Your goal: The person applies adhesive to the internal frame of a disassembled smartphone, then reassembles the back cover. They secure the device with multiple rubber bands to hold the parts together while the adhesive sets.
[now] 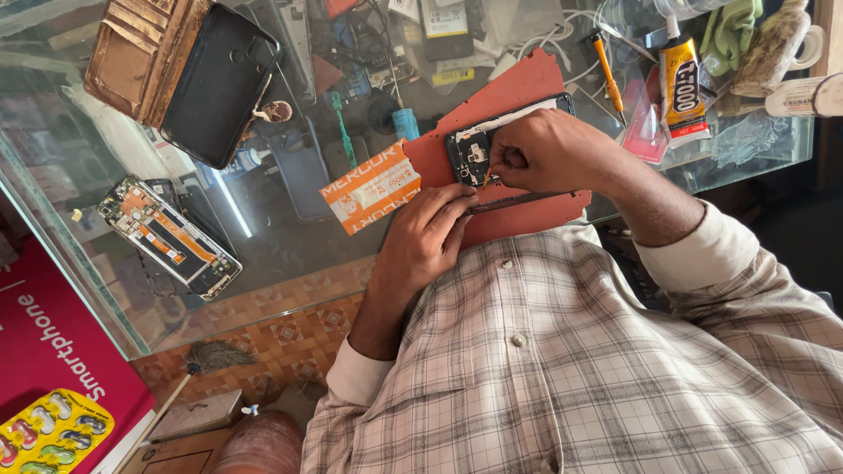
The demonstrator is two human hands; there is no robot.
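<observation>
Right hand (540, 151) is pinching shut inside the opened phone (470, 154) lying on the red mat (527, 83); left hand (421, 239), half open, is steadying its edge, apparently mid-repair; the next move is calling for a fine, light touch

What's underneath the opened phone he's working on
The opened phone lies on a red-orange mat, which rests on the glass counter. The right hand covers the phone's middle, and the left hand hides the mat's near edge.
</observation>
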